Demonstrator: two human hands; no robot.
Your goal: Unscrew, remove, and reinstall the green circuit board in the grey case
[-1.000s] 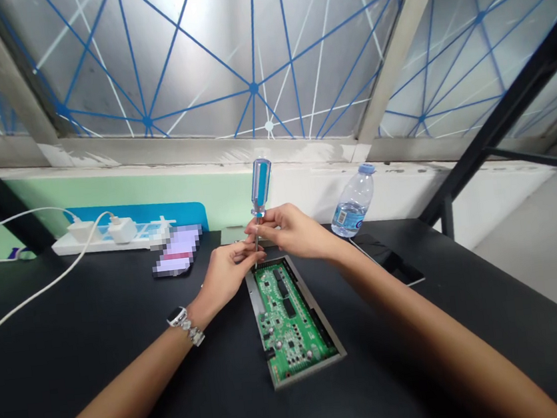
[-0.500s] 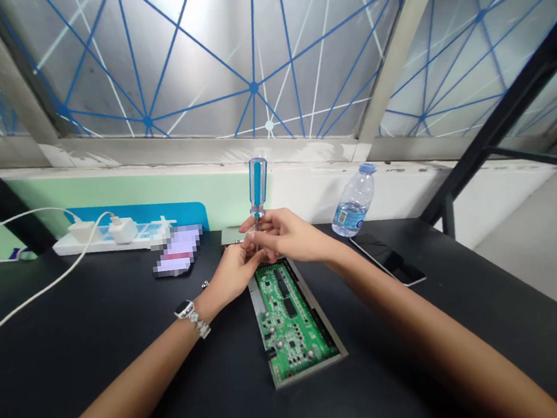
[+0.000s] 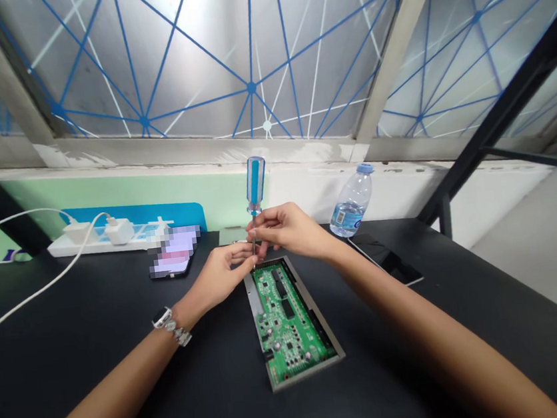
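A screwdriver with a blue-and-clear handle stands nearly upright, tilted slightly, its tip at the far left corner of a green circuit board. The board sits in a shallow metal tray lying on the black table. My right hand pinches the screwdriver's shaft below the handle. Beside the tip is my left hand, fingers apart, with its thumb close to or touching the lower shaft. Whether a screw is under the tip cannot be made out.
Behind my hands lies a flat pale green-grey piece. A white power strip with plugs and cables and a lit phone are at the left. A water bottle and a dark tablet-like device stand at the right.
My left hand has drawn back leftward and its fingers have come apart, baring the shaft and board corner. The right hand and screwdriver have shifted only slightly.
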